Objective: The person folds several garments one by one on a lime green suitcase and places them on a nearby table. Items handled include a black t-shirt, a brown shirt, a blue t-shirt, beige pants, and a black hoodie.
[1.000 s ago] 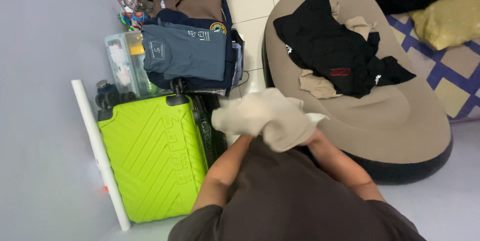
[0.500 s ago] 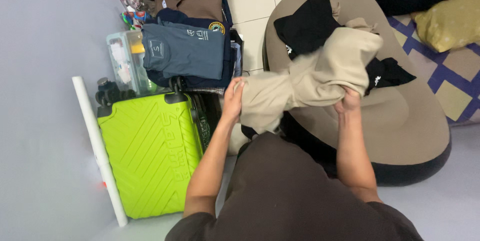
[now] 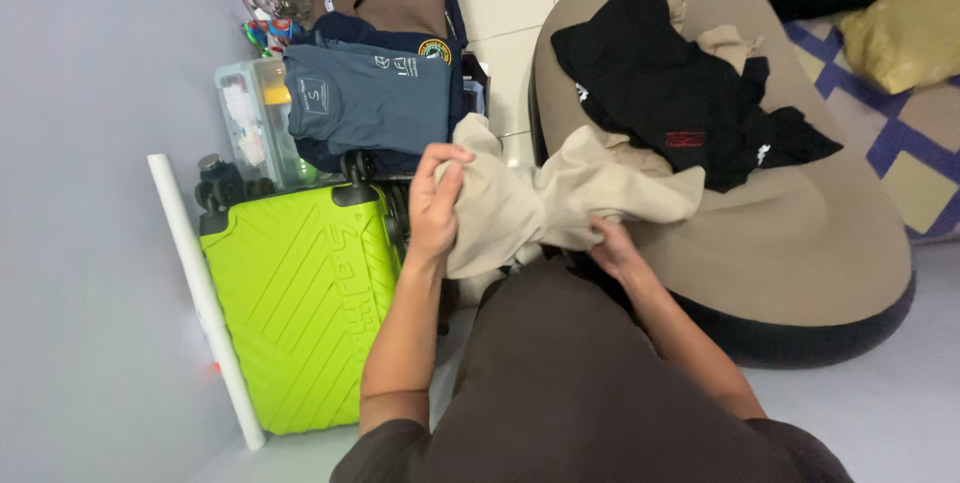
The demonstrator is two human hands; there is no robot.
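Observation:
A crumpled beige garment (image 3: 560,198) hangs between both my hands in front of my body. My left hand (image 3: 436,205) grips its left end, just above the lime-green suitcase (image 3: 290,313). My right hand (image 3: 612,246) pinches the cloth lower down, at the near edge of the tan inflatable seat (image 3: 800,243). The garment's right part drapes onto that seat, beside a heap of black clothes (image 3: 680,93).
Folded shirts, grey-blue on top (image 3: 370,103), are stacked behind the suitcase next to a clear plastic box (image 3: 250,123). A white tube (image 3: 200,293) leans along the wall at left. A yellow cushion (image 3: 905,28) and patterned mat lie at the far right.
My right hand dropped from a raised spot over the seat to near my lap. The beige garment came down with it, uncovering the black clothes. My left hand rose slightly, still gripping.

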